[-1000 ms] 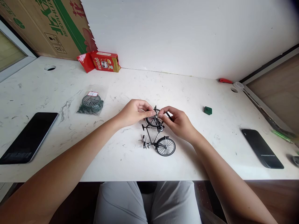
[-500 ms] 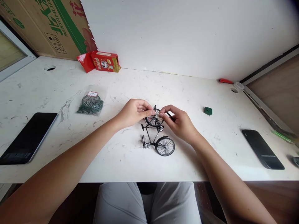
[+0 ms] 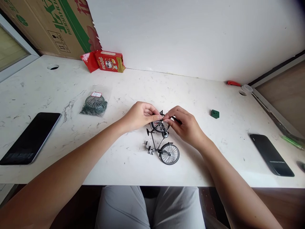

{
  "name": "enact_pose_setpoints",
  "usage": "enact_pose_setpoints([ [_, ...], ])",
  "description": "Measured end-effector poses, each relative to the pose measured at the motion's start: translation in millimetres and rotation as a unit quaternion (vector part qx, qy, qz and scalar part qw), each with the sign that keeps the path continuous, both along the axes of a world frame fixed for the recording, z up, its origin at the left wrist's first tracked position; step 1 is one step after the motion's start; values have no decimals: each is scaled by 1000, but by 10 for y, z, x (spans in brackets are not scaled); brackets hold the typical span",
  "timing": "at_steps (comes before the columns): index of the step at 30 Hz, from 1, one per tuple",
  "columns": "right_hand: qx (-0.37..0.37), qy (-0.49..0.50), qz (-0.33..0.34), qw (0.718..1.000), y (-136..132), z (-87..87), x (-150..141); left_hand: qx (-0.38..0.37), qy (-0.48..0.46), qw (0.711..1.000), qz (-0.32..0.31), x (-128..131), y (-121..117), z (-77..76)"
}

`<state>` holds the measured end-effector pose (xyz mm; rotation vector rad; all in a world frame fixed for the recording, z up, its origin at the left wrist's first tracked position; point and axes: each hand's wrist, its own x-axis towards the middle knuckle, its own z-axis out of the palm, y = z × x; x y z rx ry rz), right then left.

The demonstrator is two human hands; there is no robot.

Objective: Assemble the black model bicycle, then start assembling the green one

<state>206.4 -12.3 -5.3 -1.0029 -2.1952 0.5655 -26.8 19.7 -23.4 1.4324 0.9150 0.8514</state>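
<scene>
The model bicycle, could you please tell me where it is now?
In the head view, the model bicycle is just right of centre on the white table, its farther wheel between the left hand and right hand.

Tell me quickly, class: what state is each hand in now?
Left hand: closed, pinching the model bicycle at its upper wheel.
Right hand: closed, holding a slim dark object, beside that wheel.

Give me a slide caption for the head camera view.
Left hand and right hand at the far wheel of a miniature bicycle.
</scene>
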Motion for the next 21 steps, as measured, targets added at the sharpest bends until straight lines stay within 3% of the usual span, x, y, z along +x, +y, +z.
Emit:
enact_pose_setpoints([
  [10, 19, -20, -7, 1000, -7, -11, -4, -5, -8, 1000, -7, 2, 5, -6],
  [21, 95, -76, -11, 992, -69, 38, -17, 6, 9, 1000, 0, 29, -26, 47],
])
